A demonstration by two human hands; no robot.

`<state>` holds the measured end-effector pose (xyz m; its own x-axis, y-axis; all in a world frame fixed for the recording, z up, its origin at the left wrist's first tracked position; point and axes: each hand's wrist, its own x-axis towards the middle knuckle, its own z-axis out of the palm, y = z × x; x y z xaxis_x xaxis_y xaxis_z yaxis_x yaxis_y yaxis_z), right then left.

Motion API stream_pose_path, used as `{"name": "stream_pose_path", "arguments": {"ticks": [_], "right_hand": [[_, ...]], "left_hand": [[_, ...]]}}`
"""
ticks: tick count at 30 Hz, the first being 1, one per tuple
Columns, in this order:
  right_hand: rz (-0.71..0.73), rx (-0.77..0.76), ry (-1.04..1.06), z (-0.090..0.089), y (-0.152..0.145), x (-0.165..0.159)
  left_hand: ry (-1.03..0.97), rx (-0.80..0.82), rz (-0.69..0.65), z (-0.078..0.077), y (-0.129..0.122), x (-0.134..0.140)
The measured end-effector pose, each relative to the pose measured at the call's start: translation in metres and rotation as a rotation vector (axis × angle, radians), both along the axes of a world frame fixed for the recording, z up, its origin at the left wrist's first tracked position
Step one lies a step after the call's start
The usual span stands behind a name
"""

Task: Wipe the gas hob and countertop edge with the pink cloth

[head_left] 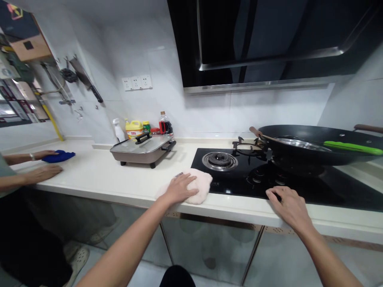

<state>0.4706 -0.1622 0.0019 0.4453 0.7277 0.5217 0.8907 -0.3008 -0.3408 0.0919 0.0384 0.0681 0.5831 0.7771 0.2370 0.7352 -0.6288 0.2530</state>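
A pale pink cloth (202, 186) lies bunched on the white counter, its right side over the front left corner of the black gas stove (230, 187). My left hand (181, 188) holds the cloth down, fingers across its top. My right hand (289, 203) rests at the stove's front edge near the knobs, fingers loosely bent and thumb apart, with nothing seen in it. Just behind my left hand is the bare left burner (220, 160). A pan support (249, 149) sits tilted behind the knobs.
A large black wok (299, 153) with a green-handled utensil (353, 147) covers the stove's right side. Left stands a lidded electric pan (142, 153), with bottles (134, 128) behind. A co-worker's hands (44, 173) are on the counter, one at a blue cloth (61, 156). The range hood (263, 44) hangs above.
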Motion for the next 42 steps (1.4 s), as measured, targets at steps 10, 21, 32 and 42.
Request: {"name": "stream_pose_path", "arguments": {"ticks": [10, 21, 32, 42], "right_hand": [[-0.069, -0.034, -0.011, 0.002, 0.002, -0.008], [-0.106, -0.062, 0.11, 0.004, 0.001, 0.005], [-0.067, -0.1, 0.137, 0.005, -0.002, 0.008], [-0.065, -0.121, 0.058, 0.007, -0.002, 0.0]], "left_hand": [[0.158, 0.125, 0.009, -0.004, -0.035, -0.01], [-0.081, 0.424, -0.544, -0.036, -0.146, 0.159], [-0.161, 0.423, -0.416, -0.042, -0.118, 0.105], [-0.079, 0.602, -0.059, -0.03, -0.061, -0.047]]}}
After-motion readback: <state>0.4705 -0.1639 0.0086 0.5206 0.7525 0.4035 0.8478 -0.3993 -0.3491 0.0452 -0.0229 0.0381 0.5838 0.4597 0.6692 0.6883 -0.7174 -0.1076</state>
